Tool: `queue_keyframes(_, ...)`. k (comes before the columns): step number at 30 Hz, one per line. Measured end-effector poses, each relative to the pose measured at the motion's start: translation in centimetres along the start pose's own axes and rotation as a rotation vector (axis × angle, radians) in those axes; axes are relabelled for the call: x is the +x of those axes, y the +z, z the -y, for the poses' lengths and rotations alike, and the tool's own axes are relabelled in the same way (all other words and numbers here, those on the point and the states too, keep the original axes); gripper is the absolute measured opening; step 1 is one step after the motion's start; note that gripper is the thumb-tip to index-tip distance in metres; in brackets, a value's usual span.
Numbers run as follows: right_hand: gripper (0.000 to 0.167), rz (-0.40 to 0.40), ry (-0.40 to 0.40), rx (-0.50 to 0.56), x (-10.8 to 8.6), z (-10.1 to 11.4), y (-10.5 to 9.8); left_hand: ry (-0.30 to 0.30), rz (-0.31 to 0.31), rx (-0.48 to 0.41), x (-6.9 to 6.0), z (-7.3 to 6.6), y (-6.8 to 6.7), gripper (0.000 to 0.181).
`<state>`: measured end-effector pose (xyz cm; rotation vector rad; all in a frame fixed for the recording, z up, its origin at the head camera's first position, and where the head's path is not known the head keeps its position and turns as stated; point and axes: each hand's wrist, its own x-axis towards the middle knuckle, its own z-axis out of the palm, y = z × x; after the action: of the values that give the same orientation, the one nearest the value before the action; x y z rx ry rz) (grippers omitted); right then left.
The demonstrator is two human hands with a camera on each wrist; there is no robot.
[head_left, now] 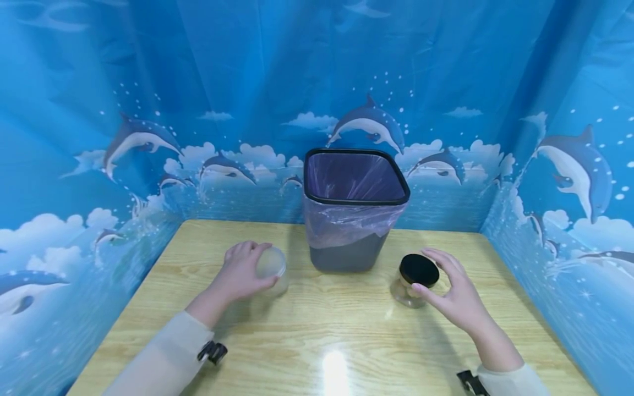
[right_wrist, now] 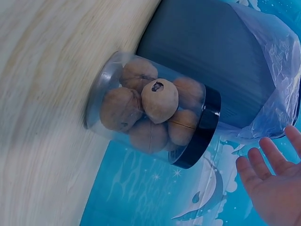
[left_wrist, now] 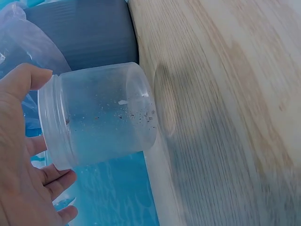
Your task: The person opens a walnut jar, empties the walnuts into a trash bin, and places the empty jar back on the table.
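Frosted see-through plastic cylinder jar (left_wrist: 101, 134), pretty much upright, left part of pale wood-grain table (head_left: 317, 319). Ridged band round top, bunch of dark specks low on wall. Can't tell if base actually touches wood. Other one: clear round jar (head_left: 408, 298) with flat black lid (head_left: 419, 269) on, standing upright, right part of table. Loaded with brown walnuts (right_wrist: 121, 109), one paler with dark jagged hole.

In the bright head view we see white glare (head_left: 335, 374) on the worktop (head_left: 277, 352), nearer us than the fingers (head_left: 443, 258), and soft shadows below them; both wrist views look dimmer.
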<state>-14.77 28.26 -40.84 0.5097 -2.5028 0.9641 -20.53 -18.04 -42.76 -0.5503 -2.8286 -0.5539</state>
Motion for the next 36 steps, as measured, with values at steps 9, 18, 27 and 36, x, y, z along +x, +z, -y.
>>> queue_keyframes(9, 0.073, -0.018, -0.008, 0.001, -0.1, -0.5, 0.0, -0.025, 0.023, -0.001, 0.7, 0.8, 0.4, 0.083)
queue_keyframes(18, 0.07, -0.008, 0.03, 0.003, -0.1, -0.5, -0.2, -0.052, 0.051, -0.015, 1.3, 0.9, 0.4, 0.083)
queue_keyframes(27, 0.068, -0.007, 0.052, 0.032, -0.4, -0.4, -0.1, -0.058, 0.063, -0.012, 1.8, 1.1, 1.1, 0.084)
queue_keyframes(36, 0.069, 0.012, 0.09, 0.029, -0.5, -1.7, -0.1, -0.071, 0.078, -0.028, 1.9, 1.3, 1.7, 0.085)
